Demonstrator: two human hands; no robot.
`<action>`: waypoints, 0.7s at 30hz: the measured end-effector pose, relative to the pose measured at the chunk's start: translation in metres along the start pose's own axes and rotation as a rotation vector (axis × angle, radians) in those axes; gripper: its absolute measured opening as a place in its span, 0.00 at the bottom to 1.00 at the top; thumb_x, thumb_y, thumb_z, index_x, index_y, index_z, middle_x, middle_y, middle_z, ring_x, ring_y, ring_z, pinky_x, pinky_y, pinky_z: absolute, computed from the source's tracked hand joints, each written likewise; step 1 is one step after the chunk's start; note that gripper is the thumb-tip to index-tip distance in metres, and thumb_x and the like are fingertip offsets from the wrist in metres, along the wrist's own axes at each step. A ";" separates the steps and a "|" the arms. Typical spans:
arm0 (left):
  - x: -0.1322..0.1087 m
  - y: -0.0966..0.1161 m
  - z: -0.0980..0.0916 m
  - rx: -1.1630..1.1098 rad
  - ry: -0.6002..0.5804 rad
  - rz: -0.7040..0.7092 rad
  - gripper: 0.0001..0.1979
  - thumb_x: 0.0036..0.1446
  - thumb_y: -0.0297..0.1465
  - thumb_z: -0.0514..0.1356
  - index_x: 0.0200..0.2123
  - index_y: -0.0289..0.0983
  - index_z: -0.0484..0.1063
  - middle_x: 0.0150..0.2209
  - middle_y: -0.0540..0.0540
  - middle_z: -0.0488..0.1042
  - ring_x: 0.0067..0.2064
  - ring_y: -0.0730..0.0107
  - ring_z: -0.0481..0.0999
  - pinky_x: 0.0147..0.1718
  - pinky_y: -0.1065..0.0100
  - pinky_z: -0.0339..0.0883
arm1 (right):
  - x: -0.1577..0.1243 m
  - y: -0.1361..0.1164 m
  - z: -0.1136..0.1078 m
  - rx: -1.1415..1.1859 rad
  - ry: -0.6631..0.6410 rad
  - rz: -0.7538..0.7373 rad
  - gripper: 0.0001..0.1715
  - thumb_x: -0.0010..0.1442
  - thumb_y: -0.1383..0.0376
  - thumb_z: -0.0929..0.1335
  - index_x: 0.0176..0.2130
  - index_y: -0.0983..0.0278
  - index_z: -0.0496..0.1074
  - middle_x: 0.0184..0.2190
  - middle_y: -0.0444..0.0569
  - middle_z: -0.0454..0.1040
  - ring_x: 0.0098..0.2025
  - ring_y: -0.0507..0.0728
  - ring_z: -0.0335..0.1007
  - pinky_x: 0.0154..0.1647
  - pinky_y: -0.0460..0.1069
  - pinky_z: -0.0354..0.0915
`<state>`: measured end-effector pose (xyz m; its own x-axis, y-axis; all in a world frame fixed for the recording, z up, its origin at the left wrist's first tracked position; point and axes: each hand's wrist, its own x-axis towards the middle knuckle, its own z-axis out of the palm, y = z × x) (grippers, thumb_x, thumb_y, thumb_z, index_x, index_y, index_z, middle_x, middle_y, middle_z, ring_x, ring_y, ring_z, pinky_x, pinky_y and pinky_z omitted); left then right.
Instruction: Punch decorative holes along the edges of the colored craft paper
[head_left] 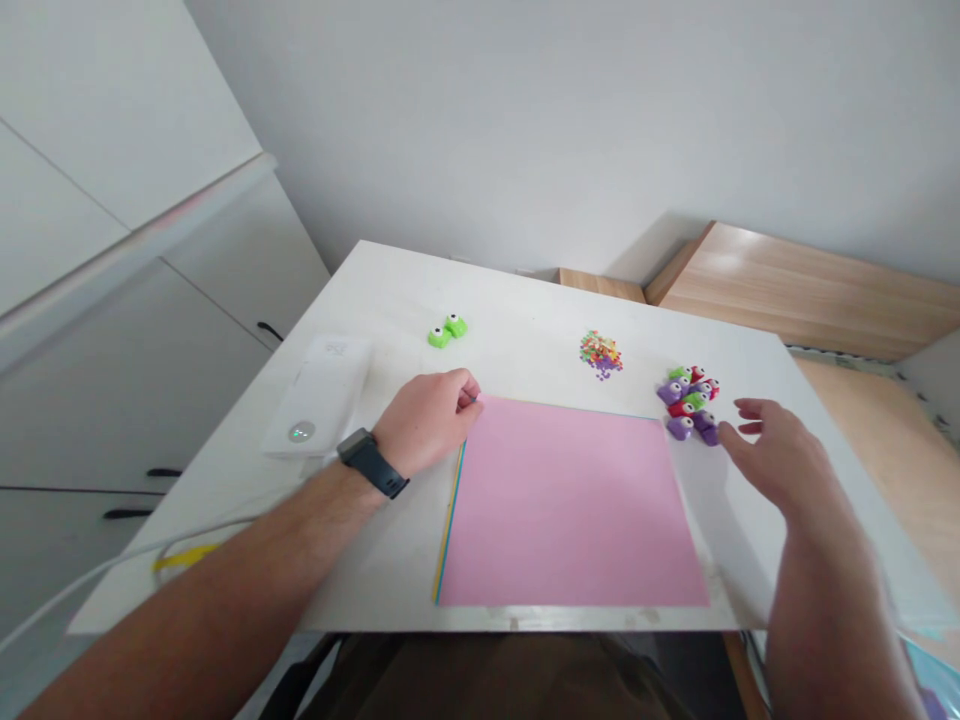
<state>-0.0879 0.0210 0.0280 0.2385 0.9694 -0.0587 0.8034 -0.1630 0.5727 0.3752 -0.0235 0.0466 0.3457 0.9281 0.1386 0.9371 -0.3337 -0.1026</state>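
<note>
The left forearm [277, 560] slants inward; the left hand [426, 420] lies back upward, fingers curled, thumb near the index finger. The right forearm [832, 590] extends forward, the right hand [781, 455] loosely spread, thumb apart from the fingers.

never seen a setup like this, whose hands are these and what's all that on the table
These are one person's bare left hand and right hand, no machine, seen from a head-worn camera looking forward and down. On the white table lies a pink sheet, blue and yellow edges showing beneath. Beyond it are two green pieces with eyes and a pile of tiny colourful bits; a cluster of eyed pieces lies right, a white device left. The left hand is at the sheet's far left corner, its grip unclear; the open right hand is beside the cluster, holding nothing visible.
</note>
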 end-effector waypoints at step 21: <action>0.003 -0.005 0.002 0.018 -0.009 0.002 0.04 0.60 0.32 0.60 0.37 0.40 0.75 0.36 0.48 0.83 0.41 0.62 0.82 0.38 0.65 0.70 | 0.022 -0.360 0.041 0.309 -0.230 -0.978 0.21 0.65 0.59 0.71 0.55 0.63 0.76 0.45 0.54 0.80 0.45 0.60 0.75 0.50 0.53 0.66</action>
<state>-0.0898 0.0239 0.0230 0.2448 0.9674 -0.0651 0.8128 -0.1682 0.5577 0.0434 0.1233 0.0466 -0.6031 0.7901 0.1097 0.7382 0.6049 -0.2987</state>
